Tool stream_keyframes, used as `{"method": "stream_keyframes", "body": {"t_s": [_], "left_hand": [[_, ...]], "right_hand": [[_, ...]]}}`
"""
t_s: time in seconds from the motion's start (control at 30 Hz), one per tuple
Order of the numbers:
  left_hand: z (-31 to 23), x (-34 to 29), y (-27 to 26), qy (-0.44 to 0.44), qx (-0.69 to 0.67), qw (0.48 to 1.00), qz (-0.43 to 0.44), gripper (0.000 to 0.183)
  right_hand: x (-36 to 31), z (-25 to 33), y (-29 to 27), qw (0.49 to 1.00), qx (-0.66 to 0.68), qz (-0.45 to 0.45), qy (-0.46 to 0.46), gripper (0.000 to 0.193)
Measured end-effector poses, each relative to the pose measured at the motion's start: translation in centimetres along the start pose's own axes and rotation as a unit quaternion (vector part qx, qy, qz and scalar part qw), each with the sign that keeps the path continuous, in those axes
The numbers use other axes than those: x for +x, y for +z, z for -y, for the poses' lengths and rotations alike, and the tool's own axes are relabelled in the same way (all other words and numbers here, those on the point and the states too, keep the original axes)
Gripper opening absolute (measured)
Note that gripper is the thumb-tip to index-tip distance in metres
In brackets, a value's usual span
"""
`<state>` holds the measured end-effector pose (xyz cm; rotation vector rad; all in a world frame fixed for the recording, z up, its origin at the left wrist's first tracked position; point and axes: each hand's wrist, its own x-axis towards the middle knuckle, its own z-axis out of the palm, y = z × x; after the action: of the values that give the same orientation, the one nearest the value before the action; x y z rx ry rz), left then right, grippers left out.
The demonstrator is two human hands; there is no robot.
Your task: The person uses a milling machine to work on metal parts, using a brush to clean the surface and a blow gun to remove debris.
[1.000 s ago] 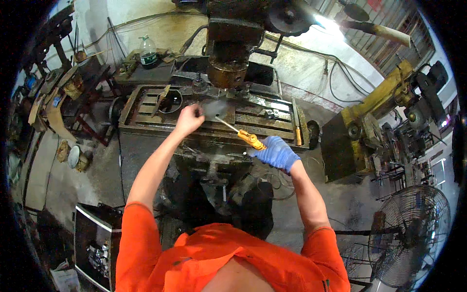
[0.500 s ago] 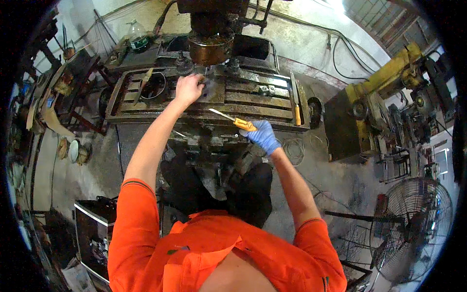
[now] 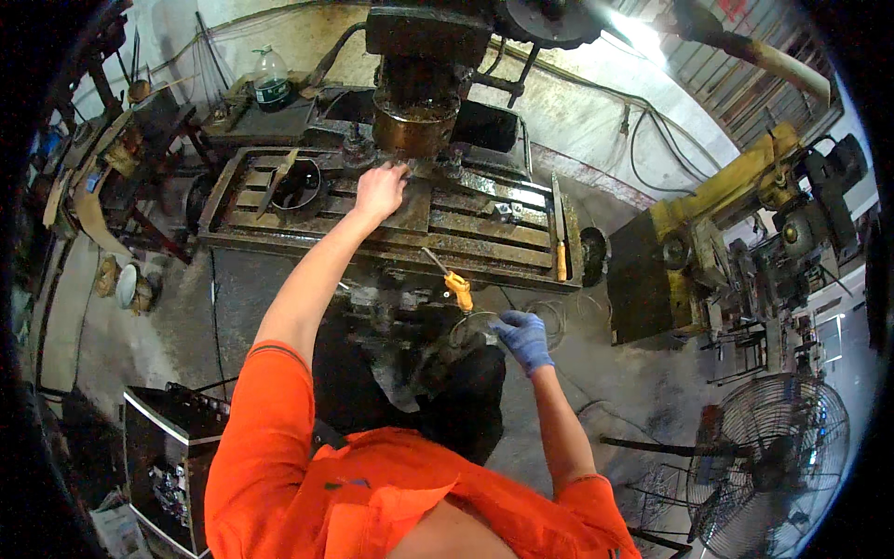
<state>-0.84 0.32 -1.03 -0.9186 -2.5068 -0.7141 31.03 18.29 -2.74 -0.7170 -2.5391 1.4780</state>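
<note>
Below the spindle head [image 3: 410, 130] of a milling machine, my bare left hand [image 3: 380, 193] reaches over the slotted table [image 3: 484, 244]. Its fingers are curled together; what they hold, if anything, is hidden. A file with a yellow handle [image 3: 458, 292] lies at the table's front edge, its blade pointing up and left, apart from both hands. Lower and to its right, my right hand [image 3: 524, 341] wears a blue glove. Its fingers are bent beside a thin curved rim [image 3: 473, 322], and what lies between them is too small to make out.
On the table stand a round dark pot [image 3: 300, 186] with a flat strip across it, small metal blocks [image 3: 507, 212] and another yellow-handled file [image 3: 561, 252]. A yellow and black machine [image 3: 652, 270] and a large fan [image 3: 768, 466] stand right. A metal cabinet [image 3: 172, 447] is lower left.
My right hand has let go of the yellow-handled file and moved down and right, toward my body. My left hand stays under the spindle head. The view has shifted somewhat.
</note>
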Motion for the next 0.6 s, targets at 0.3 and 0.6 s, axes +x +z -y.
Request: {"method": "stream_keyframes", "body": {"t_s": [0.3,0.6], "left_hand": [[-0.7,1.5,-0.6,-0.146,-0.001,0.989,0.035,0.037],[-0.2,2.2,-1.1,-0.162,0.003,0.983,0.085,0.034]], "right_hand": [[2.5,13.2,-14.9,0.943,0.039,-0.222,-0.244,0.022],[1.0,34.1,-24.8,0.765,0.259,-0.185,-0.560,0.031]]}}
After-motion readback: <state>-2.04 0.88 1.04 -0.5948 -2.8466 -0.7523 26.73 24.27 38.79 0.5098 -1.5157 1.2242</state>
